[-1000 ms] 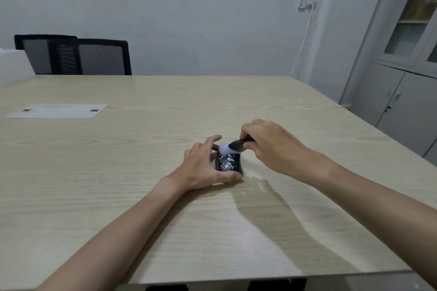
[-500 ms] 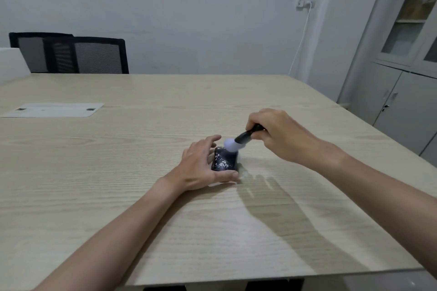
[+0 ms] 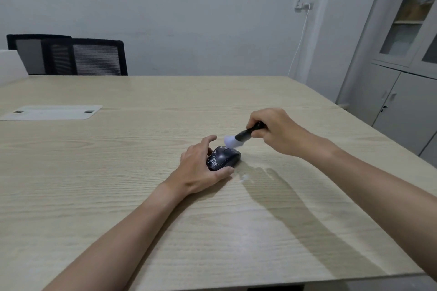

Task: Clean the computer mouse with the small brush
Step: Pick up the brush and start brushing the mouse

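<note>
Nearest the camera, two bare forearms reach out over a pale wood-grain table [image 3: 94, 196], their shadows falling on its surface to the right. The left hand [image 3: 198, 168] lies on the tabletop with its palm down, curled around the near and left side of a dark computer mouse [image 3: 223, 157]: the thumb presses along the mouse's near edge, and the fingers wrap its far left side, so the mouse is held between them. The mouse sits flat on the table near the middle, black with a scatter of white specks or markings on its left half. A tiny pale fleck lies on the table just to its right. Just beyond and to the right, the right hand [image 3: 275, 132] is closed firmly around the black handle of a small brush [image 3: 244, 136], holding it tilted down to the left. The brush's white bristle head touches the far top edge of the mouse. Farther off on the left, a white rectangular cover plate [image 3: 50, 112] lies flush in the tabletop. Behind the table's far edge stand two black mesh-backed chairs [image 3: 94, 56] against a plain wall, a white cable [image 3: 299, 40] hangs from a wall socket, and a grey cabinet [image 3: 402, 66] with glass upper doors fills the right side.
</note>
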`<state>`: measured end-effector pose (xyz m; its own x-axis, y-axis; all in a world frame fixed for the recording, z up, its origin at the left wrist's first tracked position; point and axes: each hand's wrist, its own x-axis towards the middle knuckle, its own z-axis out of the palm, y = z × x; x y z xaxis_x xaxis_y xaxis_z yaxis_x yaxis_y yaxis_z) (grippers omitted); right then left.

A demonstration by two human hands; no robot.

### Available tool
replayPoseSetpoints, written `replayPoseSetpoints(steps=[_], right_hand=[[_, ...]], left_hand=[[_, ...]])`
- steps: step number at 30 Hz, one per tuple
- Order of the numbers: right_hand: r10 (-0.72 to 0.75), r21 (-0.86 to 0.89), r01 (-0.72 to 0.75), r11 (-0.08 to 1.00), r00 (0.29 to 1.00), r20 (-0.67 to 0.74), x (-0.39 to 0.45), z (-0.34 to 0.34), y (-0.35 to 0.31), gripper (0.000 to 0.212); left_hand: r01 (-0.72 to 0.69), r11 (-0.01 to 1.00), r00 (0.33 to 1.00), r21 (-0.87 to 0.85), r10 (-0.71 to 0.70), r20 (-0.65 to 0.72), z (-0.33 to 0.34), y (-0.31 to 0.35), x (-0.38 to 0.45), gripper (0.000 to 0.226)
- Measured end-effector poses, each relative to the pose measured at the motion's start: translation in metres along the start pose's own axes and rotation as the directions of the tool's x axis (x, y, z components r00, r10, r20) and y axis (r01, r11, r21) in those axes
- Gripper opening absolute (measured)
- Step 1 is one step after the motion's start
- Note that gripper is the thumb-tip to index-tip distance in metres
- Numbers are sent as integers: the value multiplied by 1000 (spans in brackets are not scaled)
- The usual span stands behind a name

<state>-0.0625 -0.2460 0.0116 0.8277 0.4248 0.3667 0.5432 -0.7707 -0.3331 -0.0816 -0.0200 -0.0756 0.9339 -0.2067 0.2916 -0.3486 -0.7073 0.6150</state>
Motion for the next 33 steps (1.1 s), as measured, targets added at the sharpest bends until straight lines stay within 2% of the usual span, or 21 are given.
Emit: replayPoseSetpoints(steps=[4,8,15,20,23,29,33], right_hand=[[-38,-57,44,997,993,115,0,10,3,14],[-5,-87,24,996,979,206,3,-3,12,17],[-29,-29,30,999,998,48,12,13,13,11],[-21,-47,26,999,994,109,10,20,16,11],[37,-41,-31,999,988,148,16,9,20,11],[93,11,-94,996,995,24,26,7,17,11],[80,29,-81,996,996,34,23,21,15,11]], left_hand=[[-7,999,996,-34,4,-85,1,-5,2,83],[9,998,997,-64,-14,-74,2,-7,4,82],[24,998,997,-62,-28,-67,3,-10,6,79],[75,996,994,-38,-77,-77,4,-12,13,67],[90,996,994,-15,-90,-63,3,-13,19,58],[108,994,992,15,-107,-62,1,-10,30,43],[106,994,992,17,-105,-70,1,-11,31,49]])
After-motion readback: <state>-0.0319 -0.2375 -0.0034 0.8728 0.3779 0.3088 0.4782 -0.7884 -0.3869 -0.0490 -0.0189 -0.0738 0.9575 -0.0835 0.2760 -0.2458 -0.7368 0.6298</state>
